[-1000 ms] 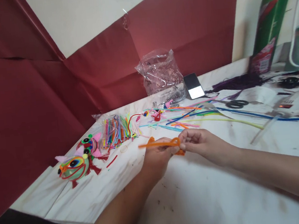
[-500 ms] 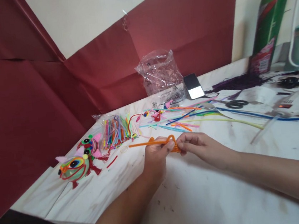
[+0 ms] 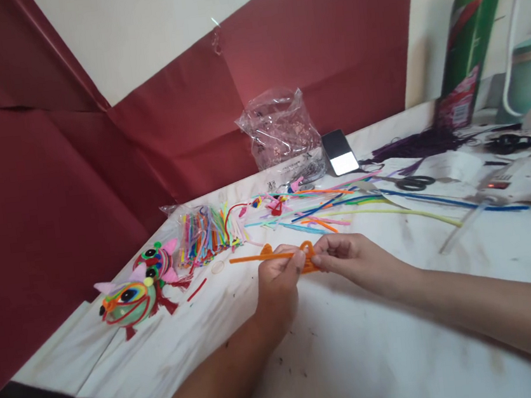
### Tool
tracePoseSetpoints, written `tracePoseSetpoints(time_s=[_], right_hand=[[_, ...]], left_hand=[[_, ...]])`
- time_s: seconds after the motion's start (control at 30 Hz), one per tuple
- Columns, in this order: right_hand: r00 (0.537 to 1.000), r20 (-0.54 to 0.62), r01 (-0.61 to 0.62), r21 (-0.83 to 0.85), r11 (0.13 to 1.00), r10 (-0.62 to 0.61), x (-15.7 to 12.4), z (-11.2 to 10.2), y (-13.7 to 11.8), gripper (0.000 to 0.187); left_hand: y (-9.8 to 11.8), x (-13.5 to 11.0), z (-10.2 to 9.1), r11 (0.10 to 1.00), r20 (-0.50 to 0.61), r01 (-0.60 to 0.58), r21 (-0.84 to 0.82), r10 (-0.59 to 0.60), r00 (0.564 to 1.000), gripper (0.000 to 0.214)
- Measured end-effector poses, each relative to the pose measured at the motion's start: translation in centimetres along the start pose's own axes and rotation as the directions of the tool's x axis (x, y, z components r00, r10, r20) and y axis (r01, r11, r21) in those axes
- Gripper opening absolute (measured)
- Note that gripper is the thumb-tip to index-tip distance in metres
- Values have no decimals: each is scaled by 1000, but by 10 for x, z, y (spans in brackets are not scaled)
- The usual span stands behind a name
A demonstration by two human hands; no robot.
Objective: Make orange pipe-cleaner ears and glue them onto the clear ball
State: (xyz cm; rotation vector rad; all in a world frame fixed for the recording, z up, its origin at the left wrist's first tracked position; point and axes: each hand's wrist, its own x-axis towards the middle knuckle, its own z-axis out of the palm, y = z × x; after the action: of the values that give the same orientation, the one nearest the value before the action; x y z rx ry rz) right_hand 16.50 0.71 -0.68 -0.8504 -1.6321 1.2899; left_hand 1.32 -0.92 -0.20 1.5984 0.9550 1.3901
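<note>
Two round, striped craft figures (image 3: 135,293) are set at the left of the smudged white table (image 3: 360,354), beside a clear bag of short fuzzy sticks (image 3: 204,231). A fuzzy orange pipe cleaner (image 3: 253,258), bent into small loops, is pinched by the left hand (image 3: 279,280) and right hand (image 3: 354,262), brought together just above the tabletop.

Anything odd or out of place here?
Nothing damaged. Loose coloured pipe cleaners lie strewn in a tangle across the white table, and dark specks dot its near part. The left hand and right hand both pinch a bent orange pipe cleaner.
</note>
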Motion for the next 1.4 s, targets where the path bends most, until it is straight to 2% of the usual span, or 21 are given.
tracePoseSetpoints(time_s=[0.17,0.23,0.37,0.43,0.57,0.73,0.87,0.97,1.07,1.17,1.23,1.3,1.33,1.4], right_hand=[[1000,-11,4,52,999,-4,0,-2,2,28],[999,-32,-4,69,998,6,1,-3,3,27],[995,-96,32,93,995,-23,4,-4,4,22],[992,-118,61,84,995,-51,5,-5,3,21],[993,-93,76,21,997,-74,3,-5,0,20],[994,-79,81,-18,997,-82,0,-3,1,21],[986,-124,108,-42,993,-113,0,-3,1,20],[978,-130,152,-76,985,-161,-2,0,1,20],[970,-107,203,-150,968,-220,-4,1,0,21],[958,-80,243,-281,929,-275,-3,-4,0,27],[916,-82,331,-395,857,-392,1,-12,1,24],[818,-15,490,-506,710,-576,5,-20,0,19],[761,67,571,-542,617,-646,7,-23,-1,24],[663,276,695,-570,437,-696,9,-29,-3,30]], left_hand=[[1,-1,1,998,-20,6,66,-5,1000,27],[0,-1,3,999,-2,47,-2,-47,999,28],[-4,2,5,953,14,162,-256,-164,986,32],[-5,3,4,942,12,170,-290,-174,985,32],[-9,4,0,948,41,191,-255,-187,981,22],[-14,3,0,933,36,202,-298,-201,979,18],[-8,1,6,919,35,183,-351,-182,983,16],[-2,1,9,904,-21,211,-371,-235,972,13],[-1,2,7,896,-50,236,-376,-273,961,13],[-3,5,0,914,-21,214,-346,-236,972,13],[-3,7,-4,923,49,231,-309,-227,973,14],[-3,8,-7,921,173,305,-242,-268,948,16],[-2,7,-8,915,242,350,-200,-300,923,19],[-1,6,-7,901,352,410,-144,-341,872,23]])
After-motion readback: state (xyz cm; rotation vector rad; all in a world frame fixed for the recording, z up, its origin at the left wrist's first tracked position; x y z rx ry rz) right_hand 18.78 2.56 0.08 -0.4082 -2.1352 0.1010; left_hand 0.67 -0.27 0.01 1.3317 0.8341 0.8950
